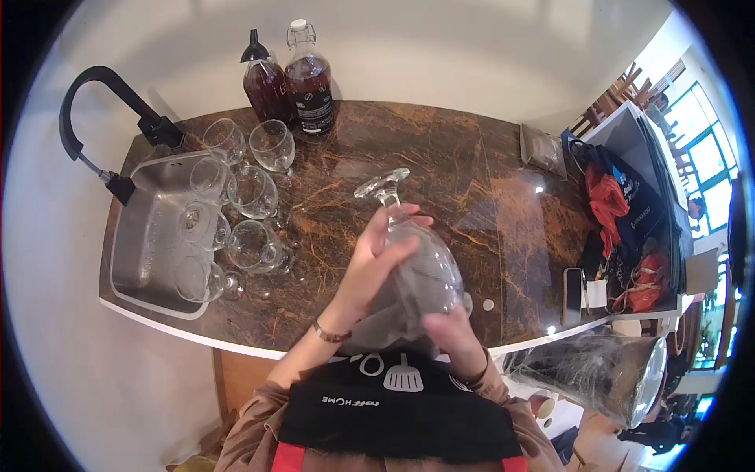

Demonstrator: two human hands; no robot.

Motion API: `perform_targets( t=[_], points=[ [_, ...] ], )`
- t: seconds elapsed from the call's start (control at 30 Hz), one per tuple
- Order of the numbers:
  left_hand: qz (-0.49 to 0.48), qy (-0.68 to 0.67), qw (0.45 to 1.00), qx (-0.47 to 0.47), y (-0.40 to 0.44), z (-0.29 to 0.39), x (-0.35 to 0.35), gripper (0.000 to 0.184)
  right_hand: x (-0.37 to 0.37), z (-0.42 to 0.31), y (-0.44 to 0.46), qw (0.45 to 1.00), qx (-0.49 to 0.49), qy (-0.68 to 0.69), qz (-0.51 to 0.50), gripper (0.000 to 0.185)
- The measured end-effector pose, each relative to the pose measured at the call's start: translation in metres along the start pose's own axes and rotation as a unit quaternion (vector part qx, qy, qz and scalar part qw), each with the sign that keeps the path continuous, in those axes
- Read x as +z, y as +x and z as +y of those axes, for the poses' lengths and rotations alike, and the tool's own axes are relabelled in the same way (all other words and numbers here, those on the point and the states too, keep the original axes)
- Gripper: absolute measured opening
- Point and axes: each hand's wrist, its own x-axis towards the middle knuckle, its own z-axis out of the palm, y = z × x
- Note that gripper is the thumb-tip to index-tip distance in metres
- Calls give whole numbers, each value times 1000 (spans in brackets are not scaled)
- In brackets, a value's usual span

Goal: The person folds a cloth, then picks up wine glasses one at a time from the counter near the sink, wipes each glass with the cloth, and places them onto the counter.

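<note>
My left hand [363,271] is closed around the stem and upper bowl of a clear goblet [431,267]. The goblet is tilted, its foot pointing away from me and its mouth toward my body. At the mouth end is my right hand [456,337], somewhat blurred, with a grey cloth [381,324] bunched against the glass and under both hands. The right fingertips are partly lost in the blur and the cloth. Several similar goblets stand on the left of the counter, among them one goblet [253,193] close to the sink.
A steel sink [145,259] with a black faucet [102,75] is at the left. Two bottles of dark liquid, one bottle [311,90] with a swing top, stand against the wall. Bags fill an open box [668,181] at the right, near a phone [572,295] on the marbled counter [440,145].
</note>
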Motion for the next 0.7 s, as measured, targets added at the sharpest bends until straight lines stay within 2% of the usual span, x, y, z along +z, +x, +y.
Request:
perform_targets(
  t=[0.03,0.07,0.13,0.17,0.2,0.23,0.27,0.3,0.33,0.37,0.4,0.43,0.47,0.53,0.57,0.6,0.67,0.7],
  points=[
    [46,56,997,-7,-5,-3,5,43,3,3,7,993,-21,-117,-25,81],
    [90,111,990,-12,-8,-6,8,44,3,8,7,993,-19,-116,-24,81],
    [83,63,995,-10,-4,-21,-6,46,3,14,9,989,-40,-130,-58,85],
    [20,-27,998,58,-1,-32,-12,46,0,12,10,997,-27,51,-44,86],
    [-42,-117,985,123,0,-34,-13,45,1,12,10,997,-25,52,-43,86],
    [-42,-116,985,122,1,-33,-15,45,1,11,11,962,-16,264,-69,86],
    [-64,-74,989,113,4,-28,-18,47,2,11,11,881,-9,463,-91,87],
    [-86,-33,990,103,4,-22,-18,49,-1,14,10,877,-12,473,-84,85],
    [-86,-35,990,102,1,-17,-15,49,-2,13,9,877,-12,473,-82,85],
    [-24,16,997,65,-1,-12,-11,52,-2,8,10,970,-40,235,-47,85],
    [37,68,997,27,-3,-7,-8,55,0,5,11,998,-67,-17,-7,84],
    [86,124,988,17,-9,-11,0,49,6,6,12,988,-85,-128,-17,79],
    [88,123,988,14,-10,-14,-1,49,7,8,11,988,-82,-127,-16,79],
    [36,-22,998,52,-5,-21,-8,52,7,9,12,991,-83,-90,-63,81],
    [-44,-98,991,85,0,-31,-19,57,-2,14,13,975,-67,187,-96,81],
    [-43,-98,991,84,1,-30,-23,57,0,15,12,975,-66,188,-95,81],
    [-78,-31,995,55,5,-26,-28,62,3,14,11,965,-31,257,-32,86],
    [-59,0,997,40,6,-21,-27,62,0,16,12,996,-60,66,4,82]
  ],
)
